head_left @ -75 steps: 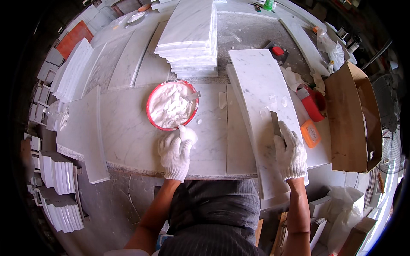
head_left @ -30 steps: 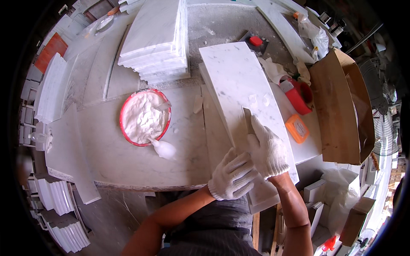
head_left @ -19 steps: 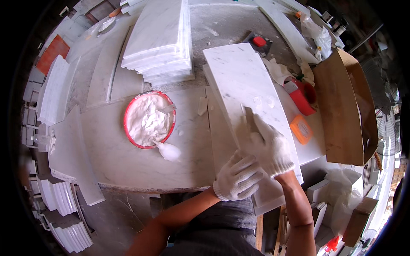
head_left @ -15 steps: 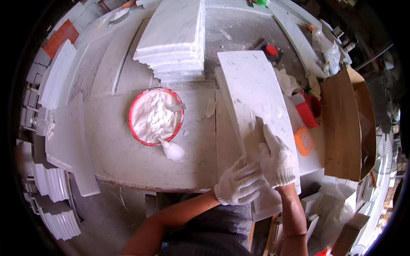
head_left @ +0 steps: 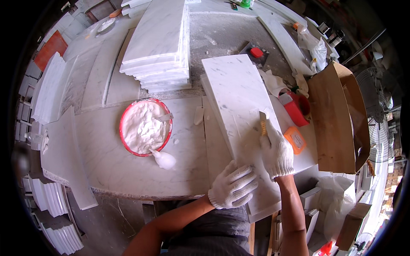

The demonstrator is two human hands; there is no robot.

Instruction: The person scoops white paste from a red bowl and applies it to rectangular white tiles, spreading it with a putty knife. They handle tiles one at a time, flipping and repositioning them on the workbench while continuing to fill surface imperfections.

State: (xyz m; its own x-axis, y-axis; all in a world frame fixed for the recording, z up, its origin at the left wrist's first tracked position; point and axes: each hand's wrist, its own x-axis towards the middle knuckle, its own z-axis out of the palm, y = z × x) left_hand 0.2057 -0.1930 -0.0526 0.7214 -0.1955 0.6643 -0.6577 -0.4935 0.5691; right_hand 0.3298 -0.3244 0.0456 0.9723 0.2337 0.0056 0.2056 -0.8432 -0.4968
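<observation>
A long white-grey marble slab point(head_left: 239, 89) lies in front of me, on top of another slab. My right hand point(head_left: 276, 153), in a white knit glove, is closed round a narrow scraper point(head_left: 263, 122) with a grey tip and a yellowish part below it. The scraper is over the slab's right half; whether its tip touches the stone I cannot tell. My left hand point(head_left: 234, 186), gloved too, lies at the slab's near left edge with its fingers stretched and slightly apart. Nothing shows in it.
Left of the slab stands a red-rimmed tub point(head_left: 124, 136) of white paste with a spatula point(head_left: 164, 117) in it. Beside it lies a white squeeze bulb point(head_left: 165, 160). A slab stack point(head_left: 158, 42) rises behind. On the right are an orange box point(head_left: 295, 140), a red tape dispenser point(head_left: 294, 109) and a cardboard box point(head_left: 331, 123).
My right hand has moved apart from my left and is now closed round the scraper, whose yellowish part shows. The left hand stays at the slab's edge. The whole view has shifted slightly.
</observation>
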